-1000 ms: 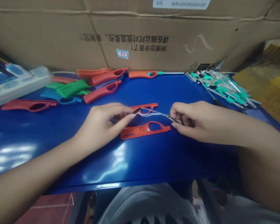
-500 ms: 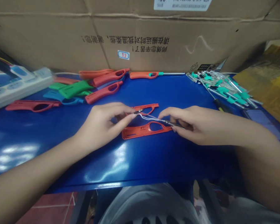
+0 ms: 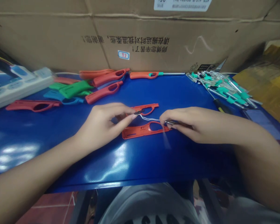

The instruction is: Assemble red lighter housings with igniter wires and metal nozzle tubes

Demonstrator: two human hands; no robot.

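Note:
My left hand [image 3: 112, 121] pinches a small black piece [image 3: 138, 111] between thumb and fingertips. Two thin white wires [image 3: 149, 119] run from this piece towards my right hand [image 3: 184, 123]. That hand is closed on a slim dark rod-like part [image 3: 180, 123] with a shiny end; its exact kind is unclear. A blurred, translucent streak [image 3: 166, 140] hangs below the right fingertips. Beneath the hands lie two orange lighter shell halves: the nearer half [image 3: 140, 132] with its inside up, and the farther half [image 3: 154, 108] partly covered by my left hand.
Several coloured lighter shells [image 3: 105, 91] lie at the back left, near a white power strip [image 3: 21, 88]. An assembled orange lighter [image 3: 142, 75] rests before a cardboard box [image 3: 135, 31]. At right are metal-and-green lighter inner parts [image 3: 224, 87], a screwdriver [image 3: 220, 105] and a phone [image 3: 263, 123].
The thin strand that stretched between my hands now swings down as a blur below my right fingers. My right fingers have shifted along the dark part. My left hand stays put.

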